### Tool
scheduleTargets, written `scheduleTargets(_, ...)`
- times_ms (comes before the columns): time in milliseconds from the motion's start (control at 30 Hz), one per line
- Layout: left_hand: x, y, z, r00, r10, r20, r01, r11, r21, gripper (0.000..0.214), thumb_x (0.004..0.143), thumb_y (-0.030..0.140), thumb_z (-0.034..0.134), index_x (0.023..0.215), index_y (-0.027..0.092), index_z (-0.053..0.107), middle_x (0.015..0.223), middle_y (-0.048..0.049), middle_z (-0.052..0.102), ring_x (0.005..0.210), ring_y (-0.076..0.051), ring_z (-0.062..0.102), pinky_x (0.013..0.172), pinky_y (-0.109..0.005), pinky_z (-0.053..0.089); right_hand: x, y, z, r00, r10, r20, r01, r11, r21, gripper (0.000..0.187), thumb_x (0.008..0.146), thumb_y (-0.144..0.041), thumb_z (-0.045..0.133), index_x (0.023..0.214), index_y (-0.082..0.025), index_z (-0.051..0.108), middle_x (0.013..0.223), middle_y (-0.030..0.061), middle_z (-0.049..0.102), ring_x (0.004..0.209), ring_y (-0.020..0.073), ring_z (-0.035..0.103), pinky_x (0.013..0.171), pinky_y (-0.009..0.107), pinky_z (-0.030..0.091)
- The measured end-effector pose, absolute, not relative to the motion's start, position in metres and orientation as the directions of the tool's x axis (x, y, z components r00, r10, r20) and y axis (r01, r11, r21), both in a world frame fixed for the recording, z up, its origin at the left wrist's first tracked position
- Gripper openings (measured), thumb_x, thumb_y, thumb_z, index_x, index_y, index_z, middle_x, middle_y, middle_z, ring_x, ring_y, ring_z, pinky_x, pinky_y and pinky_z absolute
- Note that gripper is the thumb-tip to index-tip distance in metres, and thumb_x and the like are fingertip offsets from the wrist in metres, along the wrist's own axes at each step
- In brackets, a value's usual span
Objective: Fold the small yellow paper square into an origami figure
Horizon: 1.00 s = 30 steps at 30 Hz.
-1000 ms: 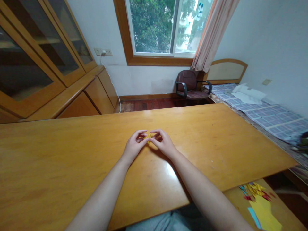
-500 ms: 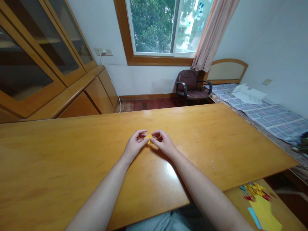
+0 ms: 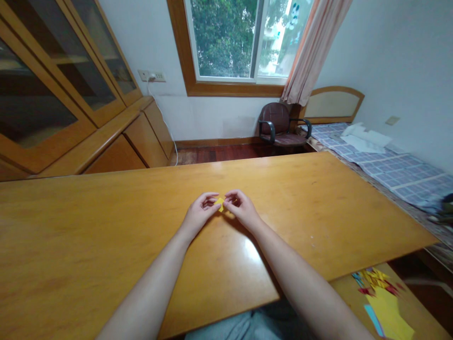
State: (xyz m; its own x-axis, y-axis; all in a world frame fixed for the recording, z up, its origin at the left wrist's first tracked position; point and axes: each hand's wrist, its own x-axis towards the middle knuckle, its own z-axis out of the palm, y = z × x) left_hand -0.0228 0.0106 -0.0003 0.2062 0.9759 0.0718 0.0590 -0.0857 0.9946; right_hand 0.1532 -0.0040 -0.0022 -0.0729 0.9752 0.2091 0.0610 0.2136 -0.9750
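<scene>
My left hand [image 3: 198,215] and right hand [image 3: 242,210] meet over the middle of the worktop [image 3: 106,226], and between them I hold a small yellow paper piece [image 3: 220,204] in a narrow grip at the fingertips, just above the glossy orange wood. Glass-fronted cabinets [image 3: 53,89] line the wall to my left. Ahead a window [image 3: 244,40] shows green trees, with a dark armchair [image 3: 278,125] below it. A bed [image 3: 392,167] lies along the right wall, and coloured paper scraps [image 3: 380,293] sit on a lower board by my right arm.
</scene>
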Motion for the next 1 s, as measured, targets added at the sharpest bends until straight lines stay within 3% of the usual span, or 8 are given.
scheduleTargets(433,-0.0243,0.0115,-0.0002,0.193,0.977,0.092,0.094,-0.112,0.989,0.040,0.072,0.041,0.074,0.102,0.016,0.064,0.086,-0.0037,0.068,0.082,-0.017,0.065,0.079,-0.031,0.054,0.1533,-0.0033,-0.0009,-0.074,0.983,0.168,0.041,0.172,-0.984,0.024,0.078,-0.032,0.068,0.095,-0.019,0.060,0.081,0.0011,0.064,0.070,0.0126,0.059,0.064,0.025,0.046)
scheduleTargets(1000,-0.0251,0.0111,0.0014,0.131,0.990,0.059,0.037,-0.064,0.997,0.038,0.072,0.044,0.074,0.095,0.014,0.066,0.084,-0.0049,0.070,0.077,-0.018,0.066,0.076,-0.032,0.054,0.1548,0.0003,0.0014,-0.022,0.995,0.092,-0.131,0.089,-0.987,0.031,0.070,-0.036,0.072,0.092,-0.019,0.058,0.078,-0.0004,0.061,0.065,0.0113,0.055,0.060,0.024,0.045)
